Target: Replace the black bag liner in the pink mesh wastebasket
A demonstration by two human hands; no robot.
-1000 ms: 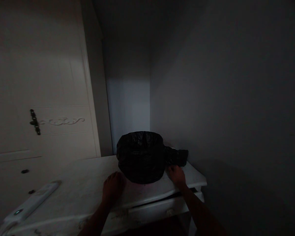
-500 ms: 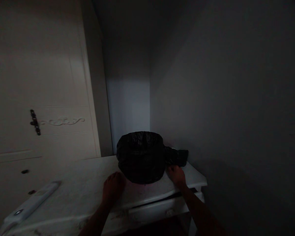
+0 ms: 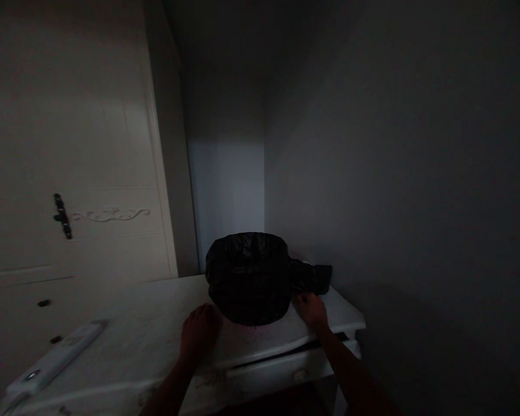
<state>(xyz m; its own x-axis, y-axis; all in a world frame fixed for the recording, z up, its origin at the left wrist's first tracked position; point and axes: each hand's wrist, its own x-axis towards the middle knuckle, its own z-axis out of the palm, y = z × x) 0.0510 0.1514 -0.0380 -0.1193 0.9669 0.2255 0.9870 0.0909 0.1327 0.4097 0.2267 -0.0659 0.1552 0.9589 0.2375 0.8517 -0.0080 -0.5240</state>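
Note:
A round, bin-like shape covered in a black plastic bag stands on the white tabletop, its opening facing up. My left hand rests on the tabletop at its near left side, fingers curled in like a fist. At the near right lies my right hand, also curled, close to the shape and just below a rolled black plastic piece. Neither hand shows anything in its fingers. Dim light hides the fingertips and whatever is inside the bag.
The white table has a drawer slightly ajar at the front. A long white device lies along its left edge. A pale wardrobe with a dark handle stands at left. Grey walls enclose the corner.

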